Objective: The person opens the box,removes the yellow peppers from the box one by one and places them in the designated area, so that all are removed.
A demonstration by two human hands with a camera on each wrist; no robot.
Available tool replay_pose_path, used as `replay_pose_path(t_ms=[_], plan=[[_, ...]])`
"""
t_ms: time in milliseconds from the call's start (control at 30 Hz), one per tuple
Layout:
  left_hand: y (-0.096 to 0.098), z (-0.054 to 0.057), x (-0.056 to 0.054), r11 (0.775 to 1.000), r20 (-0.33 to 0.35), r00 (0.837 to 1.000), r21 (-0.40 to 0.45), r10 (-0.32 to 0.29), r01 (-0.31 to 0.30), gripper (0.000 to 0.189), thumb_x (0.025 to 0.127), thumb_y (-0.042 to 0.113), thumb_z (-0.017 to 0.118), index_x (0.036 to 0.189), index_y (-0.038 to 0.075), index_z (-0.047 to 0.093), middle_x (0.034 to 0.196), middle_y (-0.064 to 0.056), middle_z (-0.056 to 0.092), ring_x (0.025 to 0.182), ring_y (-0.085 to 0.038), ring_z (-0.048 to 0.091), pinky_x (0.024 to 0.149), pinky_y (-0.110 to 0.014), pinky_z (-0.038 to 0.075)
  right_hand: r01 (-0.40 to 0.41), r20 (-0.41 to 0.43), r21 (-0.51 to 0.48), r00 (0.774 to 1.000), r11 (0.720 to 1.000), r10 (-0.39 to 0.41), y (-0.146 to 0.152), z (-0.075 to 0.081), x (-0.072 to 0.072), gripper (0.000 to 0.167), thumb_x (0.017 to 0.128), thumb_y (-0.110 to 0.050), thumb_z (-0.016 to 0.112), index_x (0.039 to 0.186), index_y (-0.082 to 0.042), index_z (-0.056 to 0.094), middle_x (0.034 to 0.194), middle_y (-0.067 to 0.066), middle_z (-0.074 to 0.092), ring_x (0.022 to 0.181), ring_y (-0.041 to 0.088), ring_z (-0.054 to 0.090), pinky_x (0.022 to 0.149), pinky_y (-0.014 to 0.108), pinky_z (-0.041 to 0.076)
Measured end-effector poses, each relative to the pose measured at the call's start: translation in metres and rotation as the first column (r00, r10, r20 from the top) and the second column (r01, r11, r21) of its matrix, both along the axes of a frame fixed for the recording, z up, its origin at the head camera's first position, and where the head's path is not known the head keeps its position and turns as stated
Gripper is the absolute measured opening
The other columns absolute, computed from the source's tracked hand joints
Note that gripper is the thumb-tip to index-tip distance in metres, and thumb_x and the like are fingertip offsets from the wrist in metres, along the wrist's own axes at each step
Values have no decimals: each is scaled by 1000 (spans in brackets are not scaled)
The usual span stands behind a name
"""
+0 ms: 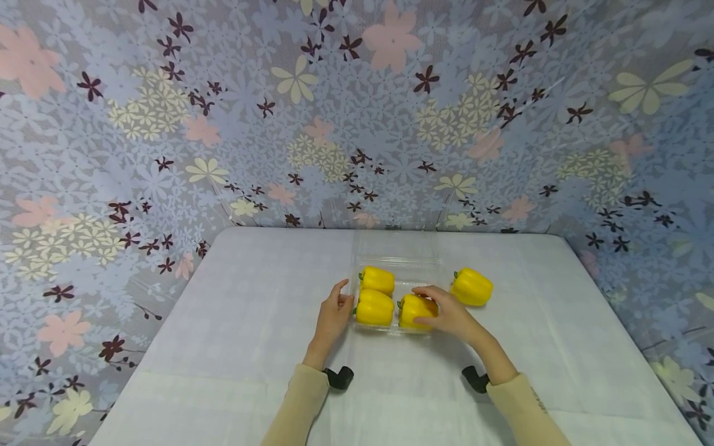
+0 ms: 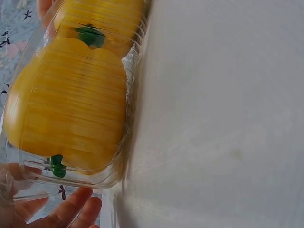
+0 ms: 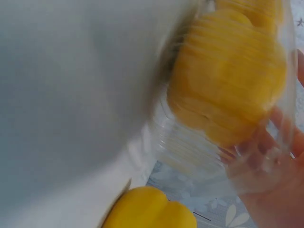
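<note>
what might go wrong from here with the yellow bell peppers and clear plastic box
The clear plastic box might slide or tip if the right hand presses hard on the yellow, green-stemmed bell pepper it grips. The loose yellow bell pepper on the white tablecloth might roll if that hand brushes it.

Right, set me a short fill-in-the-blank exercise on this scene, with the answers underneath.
1. The right hand grips a pepper coloured ____.
2. Counting that one, the clear container holds ____ peppers (a number).
3. In the head view, the loose pepper lies to the container's ____ (left or right).
4. In the left wrist view, the lower stem is ____ in colour.

Missing words: yellow; three; right; green.
</note>
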State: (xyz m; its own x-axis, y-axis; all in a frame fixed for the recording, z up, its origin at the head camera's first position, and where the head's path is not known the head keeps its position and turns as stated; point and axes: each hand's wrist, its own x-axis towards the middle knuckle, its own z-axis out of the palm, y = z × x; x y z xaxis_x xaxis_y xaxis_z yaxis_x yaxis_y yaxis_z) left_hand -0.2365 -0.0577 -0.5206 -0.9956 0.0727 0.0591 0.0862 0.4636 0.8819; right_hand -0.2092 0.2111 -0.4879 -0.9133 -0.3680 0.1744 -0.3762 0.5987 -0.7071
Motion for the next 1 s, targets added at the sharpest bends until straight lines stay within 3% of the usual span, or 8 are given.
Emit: replay_pose_path(t_ms=[233,433,1000], plan=[[0,-1,0,1000,-3,1000,2,0,0,45,99,23,50,142,13,43,102,-12,68,86,-19,64,70,-29,50,-6,39,-21,999,1000,7,-4,-6,0,61,77,-22,79,130,-2,54,129,15,58,121,34,53,104,53,39],[-1,-1,0,1000,-4,1000,11,-1,1,45,99,22,50,142,13,43,101,-12,68,84,-18,63,70,-28,49,-10,65,-12,998,1000,11,-5,-6,0,65,79,-23,77,133,0,50,133,18,55,124,37,50,104,54,39],[-1,-4,0,1000,-19,1000,6,1,-1,44,98,21,51,141,12,44,99,-12,68,83,-17,63,69,-28,49,13,-5,-27,1000,1000,-13,-9,-10,2,62,77,-12,77,131,3,51,131,20,57,120,37,53,102,54,40]])
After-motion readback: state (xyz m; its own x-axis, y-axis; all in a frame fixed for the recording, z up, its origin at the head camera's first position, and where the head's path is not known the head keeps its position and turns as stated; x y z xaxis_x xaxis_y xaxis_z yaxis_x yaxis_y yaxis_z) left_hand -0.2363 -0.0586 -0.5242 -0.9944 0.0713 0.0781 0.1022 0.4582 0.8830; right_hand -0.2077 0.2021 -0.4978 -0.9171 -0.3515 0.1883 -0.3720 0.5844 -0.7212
